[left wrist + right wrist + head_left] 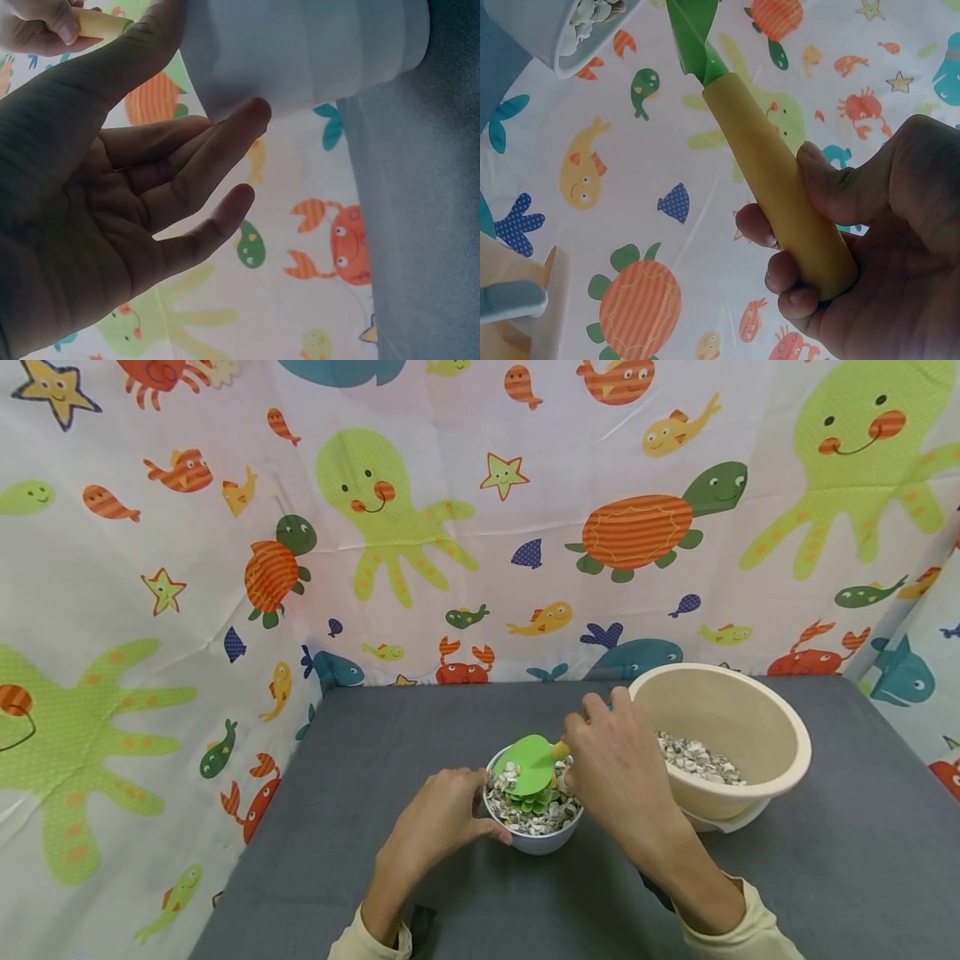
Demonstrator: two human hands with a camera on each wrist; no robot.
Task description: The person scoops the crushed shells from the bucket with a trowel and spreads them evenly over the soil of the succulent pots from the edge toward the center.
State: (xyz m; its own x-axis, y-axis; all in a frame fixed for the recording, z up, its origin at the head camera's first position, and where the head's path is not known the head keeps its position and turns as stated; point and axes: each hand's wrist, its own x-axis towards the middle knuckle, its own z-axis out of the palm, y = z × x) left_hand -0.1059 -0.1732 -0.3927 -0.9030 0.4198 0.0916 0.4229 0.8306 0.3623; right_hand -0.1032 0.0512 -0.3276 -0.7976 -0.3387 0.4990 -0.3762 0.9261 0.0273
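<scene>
My right hand [626, 768] grips the yellow handle [780, 187] of a toy shovel. The shovel's green blade [529, 763] is tilted over a small white bowl [542, 843], with some pale bits on its face. Greyish-white flakes, like shell chips, fill the bowl, and a green leafy plant [534, 802] stands among them, partly covered by the blade. My left hand [438, 818] holds the bowl from the left, thumb at the near side and index finger by the rim. In the left wrist view, its other fingers extend below the bowl's wall.
A large cream basin [772, 727] stands to the right, with more pale flakes [701, 758] inside. Part of a blue-grey handle [514, 300] shows at its rim in the right wrist view. Grey cloth [360, 727] covers the table; a sea-animal curtain [420, 635] hangs behind and at both sides.
</scene>
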